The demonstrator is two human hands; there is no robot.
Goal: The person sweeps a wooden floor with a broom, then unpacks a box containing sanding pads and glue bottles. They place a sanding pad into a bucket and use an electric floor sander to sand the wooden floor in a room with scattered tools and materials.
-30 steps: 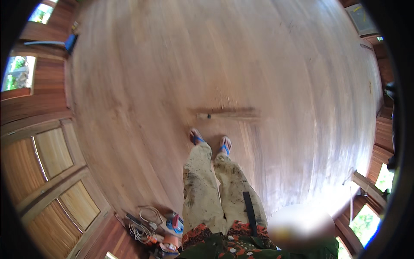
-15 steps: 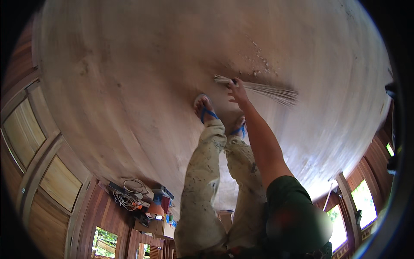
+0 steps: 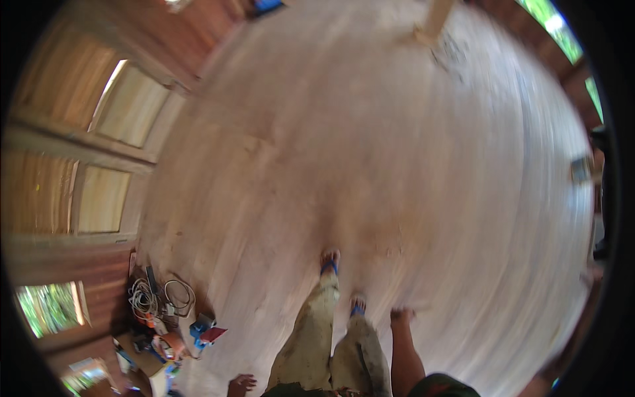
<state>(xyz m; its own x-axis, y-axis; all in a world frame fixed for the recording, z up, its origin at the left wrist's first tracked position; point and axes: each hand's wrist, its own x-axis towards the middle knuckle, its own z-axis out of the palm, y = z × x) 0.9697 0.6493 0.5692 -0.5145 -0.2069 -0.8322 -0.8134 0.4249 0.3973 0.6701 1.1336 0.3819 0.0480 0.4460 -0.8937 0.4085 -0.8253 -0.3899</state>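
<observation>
The floor [image 3: 370, 145] under my right hand [image 3: 401, 316] is the thing nearest to it. The hand hangs low at the end of my bare forearm, just beside my right foot [image 3: 358, 306]. It is smeared with motion, so I cannot tell whether my grip there is closed on anything or slack. My left hand [image 3: 242, 382] sits at the bottom edge, on the far side of my legs from the right one. Its fingers are loosely spread and, as far as I can see, its grip is empty. Just ahead of the right grip, past my left foot [image 3: 329, 261], a thin scatter of pale specks [image 3: 390, 243] lies on the boards. By my judgement that bit remains to be dealt with. Much farther out from the same grip, a dusty patch [image 3: 456, 53] lies at the foot of a wooden post [image 3: 433, 23], so that end looks unfinished too. The wide stretch between them reads as fairly clean, though blur hides fine litter. Out beyond my left grip, a heap of cables [image 3: 155, 298] and small tools lies against the wall, with panelled doors [image 3: 129, 112] further along.
</observation>
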